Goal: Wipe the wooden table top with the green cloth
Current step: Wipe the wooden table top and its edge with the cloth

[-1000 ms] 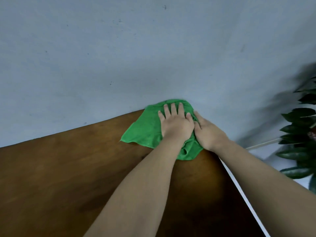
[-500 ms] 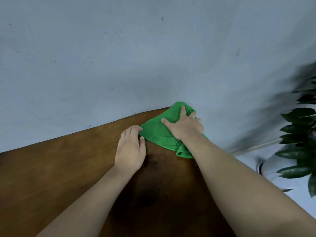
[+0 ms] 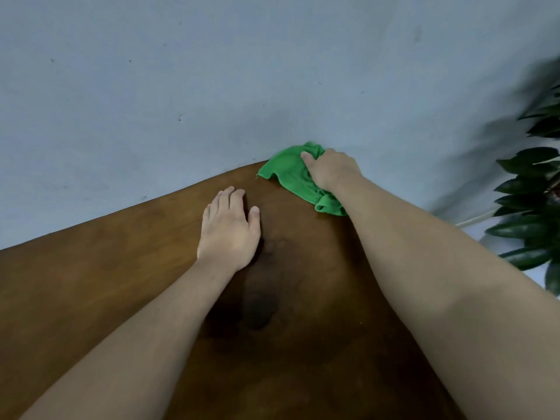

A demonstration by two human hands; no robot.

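The green cloth [image 3: 291, 174] lies crumpled at the far right corner of the dark wooden table top [image 3: 106, 283], against the wall. My right hand [image 3: 331, 169] presses down on the cloth with the fingers curled into its folds. My left hand [image 3: 230, 228] rests flat on the bare wood a little left of and nearer than the cloth, fingers together, holding nothing.
A grey-blue wall [image 3: 212, 86] rises directly behind the table's far edge. A plant with dark green leaves [image 3: 530, 207] stands to the right, beyond the table's right edge. A darker stain [image 3: 257, 301] marks the wood between my forearms.
My left hand came off the cloth and moved left onto bare wood. My right hand took over the cloth and bunched it tighter into the far right corner.
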